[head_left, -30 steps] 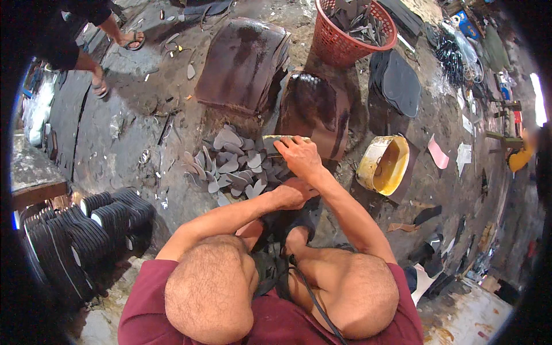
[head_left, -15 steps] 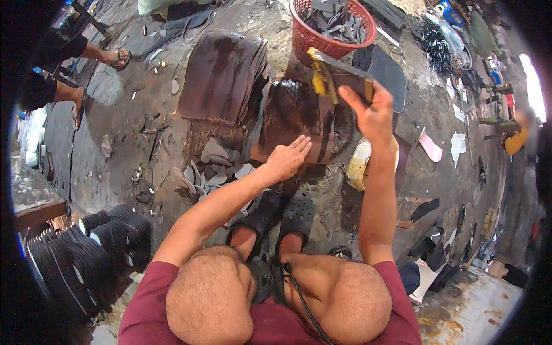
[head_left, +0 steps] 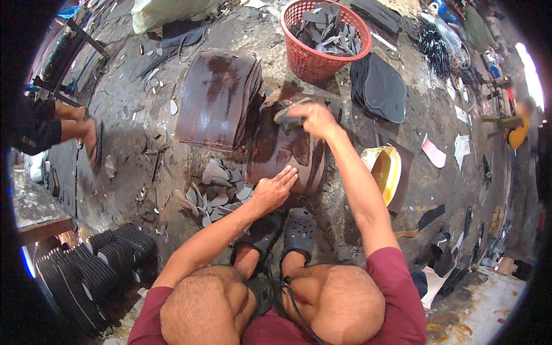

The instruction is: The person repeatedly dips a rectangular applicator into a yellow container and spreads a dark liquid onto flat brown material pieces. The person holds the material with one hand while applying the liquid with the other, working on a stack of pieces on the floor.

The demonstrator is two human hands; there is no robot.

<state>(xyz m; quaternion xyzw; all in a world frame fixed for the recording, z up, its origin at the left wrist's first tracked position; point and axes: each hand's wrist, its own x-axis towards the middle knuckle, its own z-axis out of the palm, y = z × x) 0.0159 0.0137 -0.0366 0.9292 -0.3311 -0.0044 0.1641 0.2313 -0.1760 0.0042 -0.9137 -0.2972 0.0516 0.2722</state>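
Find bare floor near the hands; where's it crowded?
Bare: floor between right shoe and right forearm; also between tall brown stack and red basket. Crowded: by the left hand, where gray scraps lie close beside the brown sheet.

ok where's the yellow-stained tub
In the head view, the yellow-stained tub sits right of centre, between the person's right forearm and the pink scrap.
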